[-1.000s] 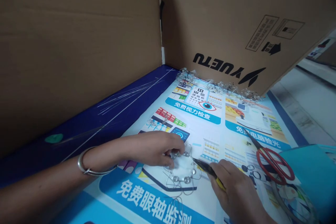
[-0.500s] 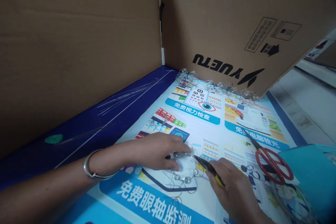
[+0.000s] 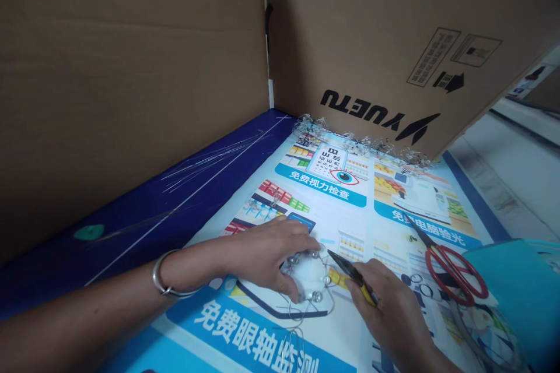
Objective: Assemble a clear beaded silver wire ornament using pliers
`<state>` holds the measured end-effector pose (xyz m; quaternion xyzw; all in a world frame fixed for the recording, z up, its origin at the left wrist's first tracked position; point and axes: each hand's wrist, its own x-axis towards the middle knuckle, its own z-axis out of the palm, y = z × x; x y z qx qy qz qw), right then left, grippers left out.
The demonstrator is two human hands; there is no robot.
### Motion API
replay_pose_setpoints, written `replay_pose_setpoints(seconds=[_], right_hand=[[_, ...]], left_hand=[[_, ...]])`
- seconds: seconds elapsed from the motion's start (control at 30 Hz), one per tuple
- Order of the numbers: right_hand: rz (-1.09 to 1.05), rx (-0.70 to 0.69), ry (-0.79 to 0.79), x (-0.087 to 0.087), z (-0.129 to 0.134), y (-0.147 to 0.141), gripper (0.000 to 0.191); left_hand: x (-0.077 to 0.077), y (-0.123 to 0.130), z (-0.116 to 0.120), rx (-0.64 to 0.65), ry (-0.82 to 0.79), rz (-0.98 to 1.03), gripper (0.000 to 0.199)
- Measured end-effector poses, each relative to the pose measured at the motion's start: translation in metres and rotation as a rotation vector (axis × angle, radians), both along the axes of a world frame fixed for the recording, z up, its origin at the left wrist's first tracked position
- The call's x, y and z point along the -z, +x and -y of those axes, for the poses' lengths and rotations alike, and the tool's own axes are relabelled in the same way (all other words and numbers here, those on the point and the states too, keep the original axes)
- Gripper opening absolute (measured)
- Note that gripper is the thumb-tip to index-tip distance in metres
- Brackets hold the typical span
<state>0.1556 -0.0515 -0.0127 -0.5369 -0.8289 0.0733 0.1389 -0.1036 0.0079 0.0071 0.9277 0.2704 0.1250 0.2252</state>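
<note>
My left hand [image 3: 266,262] presses on a ring of clear beads strung on silver wire [image 3: 308,277], with the fingers spread over it and part of the ring hidden. Loose wire ends [image 3: 294,344] trail from the ring towards me across the printed poster [image 3: 280,186]. My right hand [image 3: 394,309] grips yellow-handled needle-nose pliers [image 3: 352,274]. Their black tips sit just right of the ring, close to the wire, and I cannot tell if they touch it. A metal bangle [image 3: 172,285] circles my left wrist.
Red-handled scissors [image 3: 452,274] lie on the poster to the right, beside a teal folder [image 3: 511,291]. Finished wire pieces [image 3: 359,143] line the poster's far edge. Thin wires [image 3: 210,157] lie on a navy strip, below cardboard walls [image 3: 131,70].
My left hand has slid forward and right, covering more of the ring. The plier tips have risen slightly and shifted right. The ring has turned a little under my fingers.
</note>
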Motion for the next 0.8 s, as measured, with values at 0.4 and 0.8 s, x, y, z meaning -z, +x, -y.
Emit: replay_pose_setpoints(seconds=[0.4,0.8], right_hand=[[0.002,-0.018,0.151,0.005,-0.003,0.003,0.016],[-0.059,-0.017,0.118,0.005,-0.004,0.004,0.019]], left_hand=[[0.007,0.001,-0.005,-0.020,-0.057,0.091,0.070],[0.004,-0.006,-0.013,0.037,-0.241,0.191,0.070]])
